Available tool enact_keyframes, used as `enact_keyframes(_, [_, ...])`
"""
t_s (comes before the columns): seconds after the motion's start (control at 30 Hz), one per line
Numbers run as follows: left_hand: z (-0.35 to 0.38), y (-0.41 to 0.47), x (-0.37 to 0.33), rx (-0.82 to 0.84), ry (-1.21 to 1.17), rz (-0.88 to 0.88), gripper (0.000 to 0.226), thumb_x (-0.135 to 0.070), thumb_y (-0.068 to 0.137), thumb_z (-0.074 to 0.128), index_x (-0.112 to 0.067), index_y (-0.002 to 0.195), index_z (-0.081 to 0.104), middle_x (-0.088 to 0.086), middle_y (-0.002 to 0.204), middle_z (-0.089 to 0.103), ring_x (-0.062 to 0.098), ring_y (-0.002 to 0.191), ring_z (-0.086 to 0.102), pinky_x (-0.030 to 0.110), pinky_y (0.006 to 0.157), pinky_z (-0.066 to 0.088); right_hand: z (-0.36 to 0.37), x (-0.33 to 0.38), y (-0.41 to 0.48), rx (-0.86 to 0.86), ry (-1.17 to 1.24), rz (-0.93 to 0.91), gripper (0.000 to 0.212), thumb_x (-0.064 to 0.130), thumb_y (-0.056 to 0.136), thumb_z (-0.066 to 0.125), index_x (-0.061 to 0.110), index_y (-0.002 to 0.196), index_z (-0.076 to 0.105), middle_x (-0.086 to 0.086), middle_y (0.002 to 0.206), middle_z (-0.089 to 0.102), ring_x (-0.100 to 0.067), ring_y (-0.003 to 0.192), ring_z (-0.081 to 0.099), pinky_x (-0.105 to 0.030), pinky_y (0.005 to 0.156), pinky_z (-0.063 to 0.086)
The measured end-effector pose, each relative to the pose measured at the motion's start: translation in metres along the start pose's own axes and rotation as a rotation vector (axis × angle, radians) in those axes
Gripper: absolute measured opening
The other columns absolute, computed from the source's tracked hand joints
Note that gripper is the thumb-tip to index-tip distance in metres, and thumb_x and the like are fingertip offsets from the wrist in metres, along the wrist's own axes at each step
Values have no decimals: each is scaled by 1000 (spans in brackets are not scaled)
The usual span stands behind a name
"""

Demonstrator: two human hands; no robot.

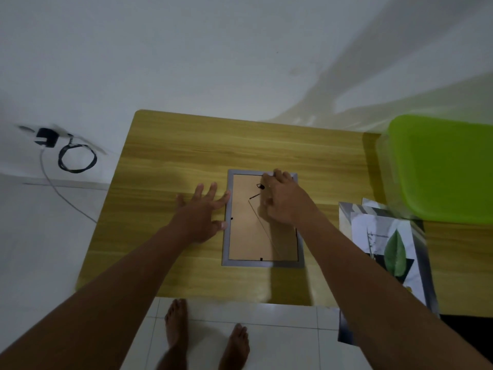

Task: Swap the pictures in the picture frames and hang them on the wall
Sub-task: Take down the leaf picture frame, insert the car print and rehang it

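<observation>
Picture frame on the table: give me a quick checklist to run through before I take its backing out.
1. Picture frame face down, backing board up: ok.
2. Frame lying wholly on the table: ok.
3. Left hand touching the frame's left rail with straight fingers: ok.
4. Black tabs turned clear of the backing: cannot tell, too small.
5. Right hand gripping something at the top edge: cannot tell.
6. Leaf print safely placed: not ok, it overhangs the table's near edge.
</observation>
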State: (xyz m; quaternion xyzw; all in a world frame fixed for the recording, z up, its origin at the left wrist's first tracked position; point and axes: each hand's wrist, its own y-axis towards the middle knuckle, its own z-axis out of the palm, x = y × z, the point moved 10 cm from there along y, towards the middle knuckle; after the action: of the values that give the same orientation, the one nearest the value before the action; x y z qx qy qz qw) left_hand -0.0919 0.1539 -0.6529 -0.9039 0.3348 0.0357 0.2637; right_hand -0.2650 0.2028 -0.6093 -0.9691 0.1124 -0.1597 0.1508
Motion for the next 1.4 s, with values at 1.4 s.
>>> enact_keyframes(1.4, [0,-2,0,16,2,-13,77,-52,92,52,-46,150,2,-5,162,-10,26,148,-13,68,112,2,48,-30,-105,-189,324,330,72,47,102,39,6,156,15,-13,164,11,-28,150,13,-48,118,26])
